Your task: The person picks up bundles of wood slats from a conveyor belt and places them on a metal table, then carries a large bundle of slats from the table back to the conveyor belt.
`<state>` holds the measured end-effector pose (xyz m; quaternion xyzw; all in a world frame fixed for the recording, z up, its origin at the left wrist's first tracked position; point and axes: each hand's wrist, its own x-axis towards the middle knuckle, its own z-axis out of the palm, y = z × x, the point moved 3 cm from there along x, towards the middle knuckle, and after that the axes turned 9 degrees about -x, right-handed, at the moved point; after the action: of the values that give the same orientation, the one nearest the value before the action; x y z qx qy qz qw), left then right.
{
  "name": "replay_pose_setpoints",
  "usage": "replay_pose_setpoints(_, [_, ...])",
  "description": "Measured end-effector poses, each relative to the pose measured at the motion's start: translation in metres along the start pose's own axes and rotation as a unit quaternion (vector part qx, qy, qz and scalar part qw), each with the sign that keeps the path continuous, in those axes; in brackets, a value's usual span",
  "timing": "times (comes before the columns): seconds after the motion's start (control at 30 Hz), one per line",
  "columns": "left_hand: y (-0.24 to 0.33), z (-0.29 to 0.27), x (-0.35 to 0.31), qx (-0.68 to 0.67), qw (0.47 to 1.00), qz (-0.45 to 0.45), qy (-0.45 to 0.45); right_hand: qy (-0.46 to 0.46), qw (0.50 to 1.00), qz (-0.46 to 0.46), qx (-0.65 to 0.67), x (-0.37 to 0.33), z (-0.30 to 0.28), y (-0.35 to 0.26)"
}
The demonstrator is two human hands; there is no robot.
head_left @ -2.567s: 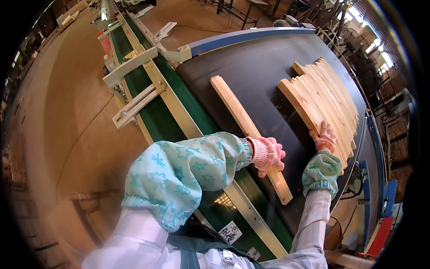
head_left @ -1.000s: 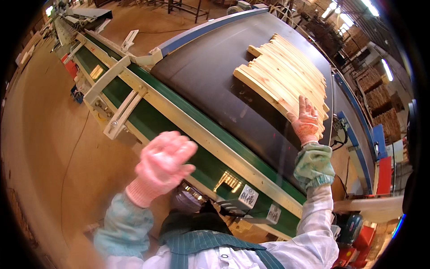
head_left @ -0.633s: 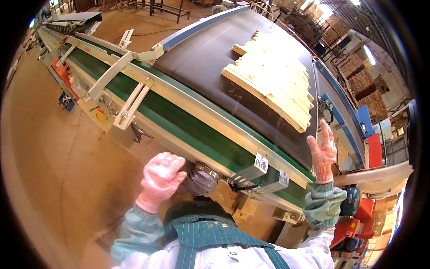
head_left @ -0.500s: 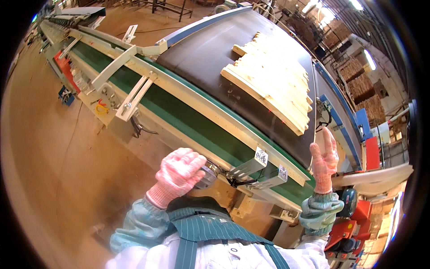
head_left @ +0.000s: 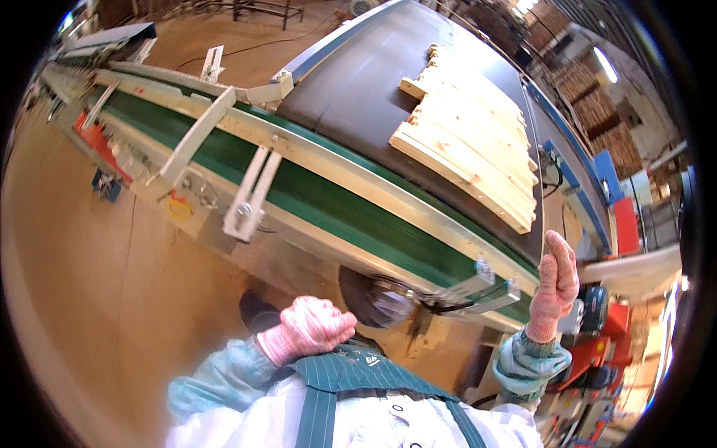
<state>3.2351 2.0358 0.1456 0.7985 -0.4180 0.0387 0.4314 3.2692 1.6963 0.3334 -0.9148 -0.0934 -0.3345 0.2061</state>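
Wood strips lie together — right hand near, left hand curled.

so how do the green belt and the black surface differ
The green belt is narrow; the black surface is far broader. Wooden strips lie on the black surface; a pale crossbar spans the green belt. Both look flat and lie side by side.

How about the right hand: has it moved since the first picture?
Yes, the right hand has come back off the wooden strips, to near the right end of the green conveyor.
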Motion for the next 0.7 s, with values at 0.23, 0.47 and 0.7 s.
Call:
replay_pose_setpoints(0.23, [-0.083, -0.095, -0.079, -0.086, 0.981, -0.116, -0.128, -0.194, 0.979, -0.045, 0.034, -0.022, 0.170, -0.161])
replay_pose_setpoints(0.47, [-0.147, -0.152, -0.115, -0.164, 0.950, -0.227, -0.137, -0.508, 0.816, 0.153, 0.230, -0.090, 0.262, -0.253])
replay_pose_setpoints(0.7, [-0.244, -0.125, -0.230, -0.120, 0.867, -0.480, -0.058, -0.685, 0.680, 0.261, -0.029, -0.146, 0.316, -0.228])
